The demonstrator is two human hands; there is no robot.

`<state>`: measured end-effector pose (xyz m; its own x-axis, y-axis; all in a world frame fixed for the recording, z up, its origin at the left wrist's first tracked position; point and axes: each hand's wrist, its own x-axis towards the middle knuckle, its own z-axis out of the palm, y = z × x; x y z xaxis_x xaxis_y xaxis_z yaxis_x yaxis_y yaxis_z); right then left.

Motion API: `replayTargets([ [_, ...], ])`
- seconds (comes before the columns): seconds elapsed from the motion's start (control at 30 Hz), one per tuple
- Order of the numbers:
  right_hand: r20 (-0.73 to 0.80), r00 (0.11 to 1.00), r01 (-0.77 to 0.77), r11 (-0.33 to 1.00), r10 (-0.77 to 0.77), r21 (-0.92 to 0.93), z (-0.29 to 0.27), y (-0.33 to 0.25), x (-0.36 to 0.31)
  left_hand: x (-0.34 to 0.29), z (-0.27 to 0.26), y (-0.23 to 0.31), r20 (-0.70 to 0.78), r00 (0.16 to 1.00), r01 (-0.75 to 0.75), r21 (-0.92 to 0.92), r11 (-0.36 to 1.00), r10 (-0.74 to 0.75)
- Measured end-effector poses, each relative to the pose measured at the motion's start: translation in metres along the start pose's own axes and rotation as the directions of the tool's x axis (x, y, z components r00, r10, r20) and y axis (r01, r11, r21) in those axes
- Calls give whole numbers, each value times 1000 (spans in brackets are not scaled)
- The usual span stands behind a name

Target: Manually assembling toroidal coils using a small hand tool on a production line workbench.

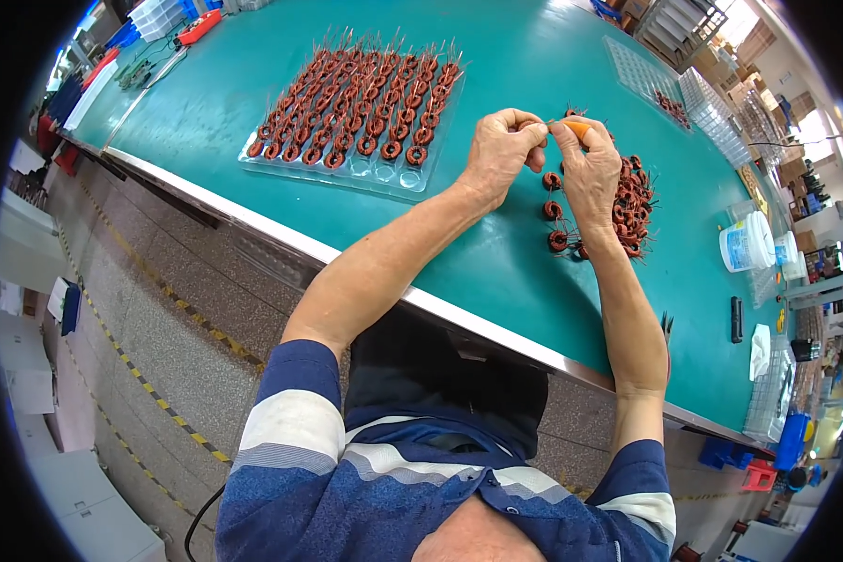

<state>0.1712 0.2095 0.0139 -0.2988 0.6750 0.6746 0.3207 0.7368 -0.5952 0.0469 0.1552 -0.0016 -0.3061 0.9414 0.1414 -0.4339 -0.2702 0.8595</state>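
Note:
My left hand and my right hand meet above the green table, thumbs and fingers pinched close together. What they pinch is too small and hidden to make out. Something orange shows at my right index finger; whether it is a finger cover or a held thing, I cannot tell. Beneath and beside my right hand lies a loose heap of copper-wound ring coils with thin wire leads. To the left, a clear plastic tray carries rows of the same coils, their leads pointing up.
Clear trays stand at the far right. White tubs, a black bar-shaped object and a wire basket line the right side. Pliers-like tips show beside my right forearm. The table's pale front edge runs before me.

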Motion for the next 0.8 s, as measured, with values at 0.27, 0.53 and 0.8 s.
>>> replayTargets([
  [0.27, 73, 932, -361, 887, 356, 288, -2, -3, 0, -3, 3, -4, 107, 988, -136, 320, 938, 107],
  [0.53, 227, 869, -490, 709, 439, 507, -7, 14, 5, -3, 3, -5, 154, 980, -168, 284, 944, 128],
  [0.8, 138, 906, -415, 783, 399, 463, -18, 17, 13, 3, -2, -9, 204, 976, -128, 231, 964, 81],
])
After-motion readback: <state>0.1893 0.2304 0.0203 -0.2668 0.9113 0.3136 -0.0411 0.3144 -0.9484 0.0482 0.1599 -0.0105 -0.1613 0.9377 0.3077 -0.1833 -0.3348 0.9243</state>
